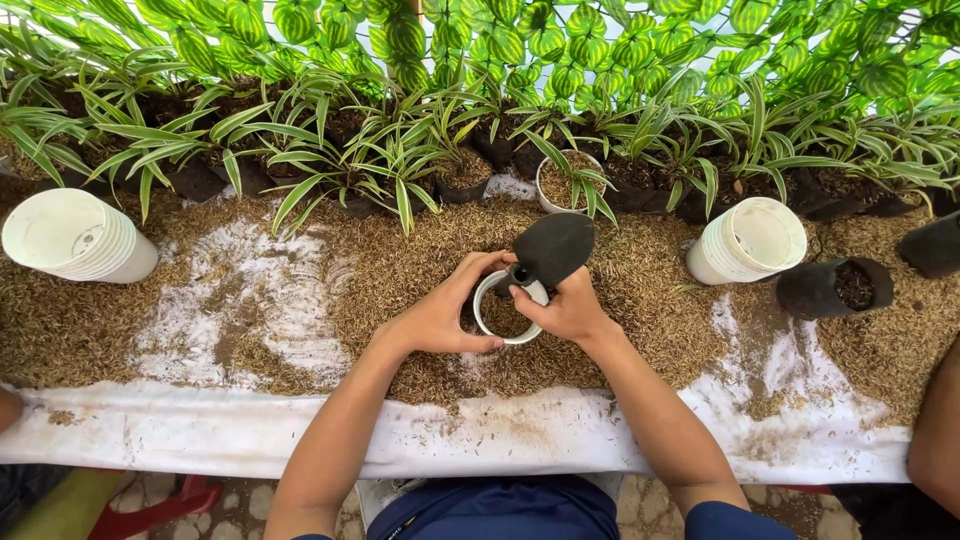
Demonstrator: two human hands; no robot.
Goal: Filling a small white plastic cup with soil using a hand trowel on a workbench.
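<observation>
A small white pot (487, 322), partly filled with brown husk, stands in the middle of the husk-covered bench. My left hand (440, 312) wraps around the pot's left side. My right hand (565, 308) grips the handle of a black trowel (553, 248), whose blade points up and away just beyond the pot's far rim. Loose brown rice husk (640, 290) lies all around the pot.
Stacks of white pots lie on their sides at the left (75, 237) and right (750, 240). A black nursery bag (835, 287) of soil lies at right. Striped-leaf plants (380, 160) line the far edge. Another person's arm (940, 440) shows at the right border.
</observation>
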